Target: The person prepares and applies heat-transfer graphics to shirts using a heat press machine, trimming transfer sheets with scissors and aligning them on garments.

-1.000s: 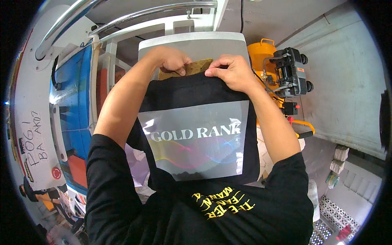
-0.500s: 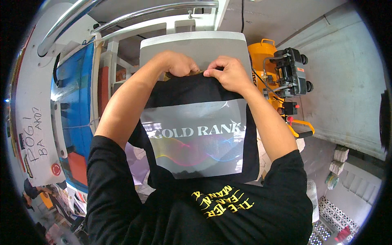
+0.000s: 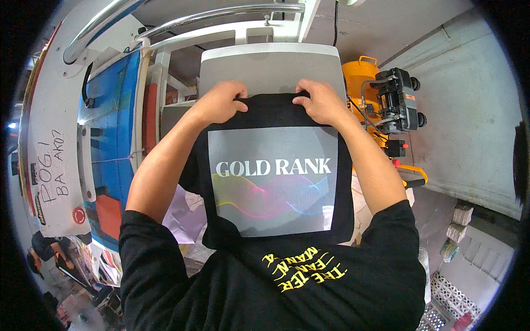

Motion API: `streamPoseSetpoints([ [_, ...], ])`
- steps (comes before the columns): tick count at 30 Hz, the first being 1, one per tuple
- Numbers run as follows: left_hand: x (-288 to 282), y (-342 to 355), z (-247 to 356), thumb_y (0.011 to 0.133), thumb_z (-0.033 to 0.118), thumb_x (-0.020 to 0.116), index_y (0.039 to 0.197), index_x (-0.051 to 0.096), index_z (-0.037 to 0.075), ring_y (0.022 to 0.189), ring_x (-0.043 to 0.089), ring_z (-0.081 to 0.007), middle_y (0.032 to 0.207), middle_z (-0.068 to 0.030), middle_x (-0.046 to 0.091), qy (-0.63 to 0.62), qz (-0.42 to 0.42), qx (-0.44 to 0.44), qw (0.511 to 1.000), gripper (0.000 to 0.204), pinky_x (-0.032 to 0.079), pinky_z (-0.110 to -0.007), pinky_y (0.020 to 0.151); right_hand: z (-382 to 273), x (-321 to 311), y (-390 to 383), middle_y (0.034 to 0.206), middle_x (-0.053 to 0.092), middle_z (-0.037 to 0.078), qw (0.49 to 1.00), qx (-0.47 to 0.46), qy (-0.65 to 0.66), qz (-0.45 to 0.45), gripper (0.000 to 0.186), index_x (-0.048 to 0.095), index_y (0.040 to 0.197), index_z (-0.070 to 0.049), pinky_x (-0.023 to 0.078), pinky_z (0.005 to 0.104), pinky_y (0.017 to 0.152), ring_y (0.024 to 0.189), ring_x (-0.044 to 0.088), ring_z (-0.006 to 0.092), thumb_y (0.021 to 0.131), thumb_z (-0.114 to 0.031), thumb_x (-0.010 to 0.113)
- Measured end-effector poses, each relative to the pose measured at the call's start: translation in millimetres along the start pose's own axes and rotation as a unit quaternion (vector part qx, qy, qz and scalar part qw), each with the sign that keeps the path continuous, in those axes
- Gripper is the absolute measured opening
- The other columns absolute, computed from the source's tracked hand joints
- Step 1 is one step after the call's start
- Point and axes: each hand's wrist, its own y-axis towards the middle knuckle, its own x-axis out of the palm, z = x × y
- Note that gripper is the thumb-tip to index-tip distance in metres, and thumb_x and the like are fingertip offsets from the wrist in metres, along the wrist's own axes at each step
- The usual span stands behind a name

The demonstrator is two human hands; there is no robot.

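Pinched in the fingers of the left hand (image 3: 223, 102), the black cloth (image 3: 270, 114), lying between and below the fingers, is judged light, limp and best held by its edge, off the slick film sheet (image 3: 273, 198), and likewise pinched by the right hand (image 3: 324, 102).

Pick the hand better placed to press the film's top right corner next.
Right hand, likely: it pinches black fabric just above that corner of the film; left hand grips farther left.
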Motion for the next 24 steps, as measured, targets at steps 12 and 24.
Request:
streamPoseSetpoints([
  [12,33.6,-14.7,0.4,0.084,0.007,0.072,0.109,0.065,0.005,0.101,0.063,-0.0331,0.099,-0.0132,0.067,0.230,0.196,0.052,0.952,0.026,0.048,-0.040,0.085,-5.5,14.2,-0.7,0.111,0.066,0.019,0.996,0.044,-0.075,0.034,0.023,0.065,0.106,-0.002,0.049,0.0458,0.087,0.107,0.062,0.0382,0.089,-0.017,0.069],
  [24,54.8,-81.3,19.0,0.082,-0.003,0.062,0.111,0.068,0.003,0.112,0.061,-0.0339,0.115,-0.0142,0.067,0.106,0.312,0.096,0.939,0.030,0.047,-0.044,0.097,-24.5,69.7,-79.7,0.138,0.053,0.015,0.974,-0.065,-0.149,0.159,0.048,0.057,0.133,-0.005,0.024,0.0584,0.115,0.134,0.043,0.0325,0.093,-0.032,0.059],
])
